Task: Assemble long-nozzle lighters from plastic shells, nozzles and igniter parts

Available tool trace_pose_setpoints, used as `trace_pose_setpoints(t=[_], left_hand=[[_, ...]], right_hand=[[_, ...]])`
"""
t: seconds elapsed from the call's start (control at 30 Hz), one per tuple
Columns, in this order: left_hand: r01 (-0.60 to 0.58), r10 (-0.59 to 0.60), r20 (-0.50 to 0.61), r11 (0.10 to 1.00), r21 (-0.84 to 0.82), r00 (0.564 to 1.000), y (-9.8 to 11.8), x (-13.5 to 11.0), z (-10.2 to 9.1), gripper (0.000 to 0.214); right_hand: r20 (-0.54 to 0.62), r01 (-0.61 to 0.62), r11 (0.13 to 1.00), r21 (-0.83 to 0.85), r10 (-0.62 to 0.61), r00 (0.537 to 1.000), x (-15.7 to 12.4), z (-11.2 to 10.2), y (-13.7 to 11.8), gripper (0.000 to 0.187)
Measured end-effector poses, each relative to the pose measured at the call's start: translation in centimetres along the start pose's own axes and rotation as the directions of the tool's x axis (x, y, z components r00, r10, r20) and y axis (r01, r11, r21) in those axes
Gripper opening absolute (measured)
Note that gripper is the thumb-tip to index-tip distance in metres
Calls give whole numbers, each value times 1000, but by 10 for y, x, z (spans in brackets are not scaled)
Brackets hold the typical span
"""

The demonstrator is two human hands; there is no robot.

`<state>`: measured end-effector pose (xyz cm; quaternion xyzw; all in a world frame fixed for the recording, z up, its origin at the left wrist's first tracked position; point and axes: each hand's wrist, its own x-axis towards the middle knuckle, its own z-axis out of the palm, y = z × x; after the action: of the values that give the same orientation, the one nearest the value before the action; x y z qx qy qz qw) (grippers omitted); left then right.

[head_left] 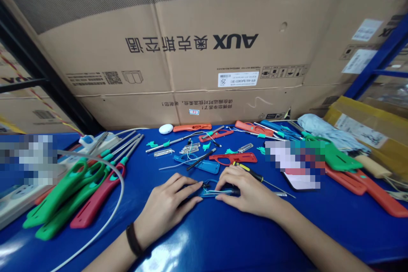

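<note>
Cardboard AUX carton point(95, 51) — beyond both hands point(165, 208) point(248, 191)

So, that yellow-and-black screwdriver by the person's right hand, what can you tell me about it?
The screwdriver has a chunky handle, black with yellow bands, that looks like moulded plastic, and a long thin metal shaft ending in a narrow tip. It lies flat on the blue table, with the shaft pointing away to the lower right. The handle's end sits at the knuckles of the person's right hand, though I cannot tell if they actually touch.
</note>
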<state>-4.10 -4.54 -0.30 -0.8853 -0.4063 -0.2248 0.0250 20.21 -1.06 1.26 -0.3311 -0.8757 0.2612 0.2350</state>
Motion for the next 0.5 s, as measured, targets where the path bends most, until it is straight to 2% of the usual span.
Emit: trace_pose_setpoints(t=[0.13,0.27,0.37,0.5], left_hand=[[-1,1,6,1000,6,1000,0,0,1,29],[2,-2,7,1000,-5,1000,0,-1,1,29],[6,-6,9,1000,-9,1000,0,-1,1,28],[1,-1,10,1000,-2,1000,0,-1,2,28]], right_hand=[[-13,-20,1000,-3,20,1000,0,0,-3,3],[-4,-43,999,13,43,999,0,2,-2,15],[11,-23,999,32,23,1000,1,5,-1,5],[13,-35,999,35,35,999,1,6,-2,5]])
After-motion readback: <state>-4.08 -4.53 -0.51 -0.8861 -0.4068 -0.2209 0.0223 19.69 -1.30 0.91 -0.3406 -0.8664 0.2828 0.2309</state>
